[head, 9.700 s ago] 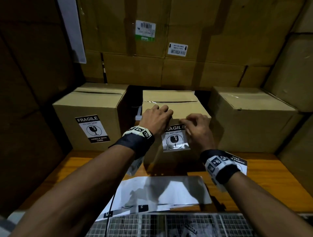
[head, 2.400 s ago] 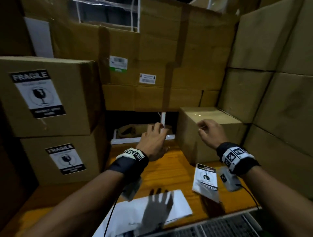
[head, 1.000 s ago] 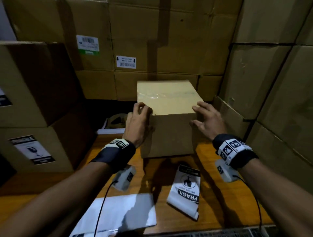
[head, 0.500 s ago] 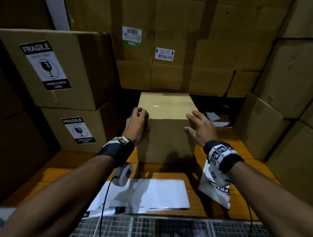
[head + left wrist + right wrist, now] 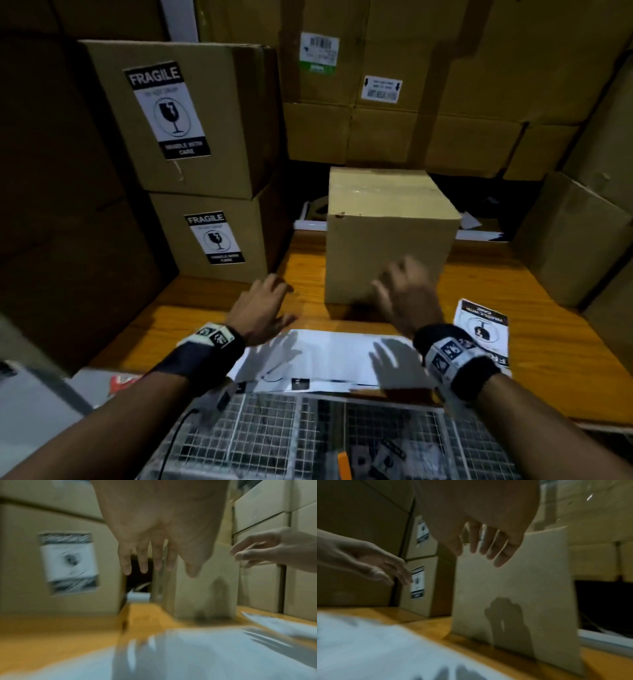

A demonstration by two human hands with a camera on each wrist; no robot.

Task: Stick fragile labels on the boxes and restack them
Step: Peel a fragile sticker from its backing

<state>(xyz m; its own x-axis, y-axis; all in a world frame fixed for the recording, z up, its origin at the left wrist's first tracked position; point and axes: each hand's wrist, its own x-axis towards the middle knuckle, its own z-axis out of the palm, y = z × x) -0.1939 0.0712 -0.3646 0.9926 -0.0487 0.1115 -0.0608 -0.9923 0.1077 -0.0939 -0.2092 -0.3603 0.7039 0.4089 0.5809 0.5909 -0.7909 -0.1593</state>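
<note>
While both hands hover above the table [image 5: 534,301], they hold nothing.
Left hand [image 5: 262,310]: palm down, fingers straight and a little spread, above the table beside the left lower corner of the plain box [image 5: 387,240]; not touching it.
Right hand [image 5: 407,301]: palm down, fingers loose and spread, in front of the plain box's near face, blurred; contact cannot be told.
Plain box: stands upright in the middle of the table, no label on its near face, clear tape along its top.
Stack [image 5: 205,161]: two boxes at the table's left edge, one on the other.
Upper label [image 5: 166,110]: "FRAGILE", a broken glass sign, "HANDLE WITH CARE".
Lower label [image 5: 214,238]: the same words, smaller.
Loose label [image 5: 481,330]: lies flat near the table's right front, just beside the right wrist, its text upside down.
White sheet [image 5: 329,359]: at the table's front edge, under both wrists.
Wall boxes [image 5: 376,85]: one barcode sticker, one small white sticker, unreadable.
</note>
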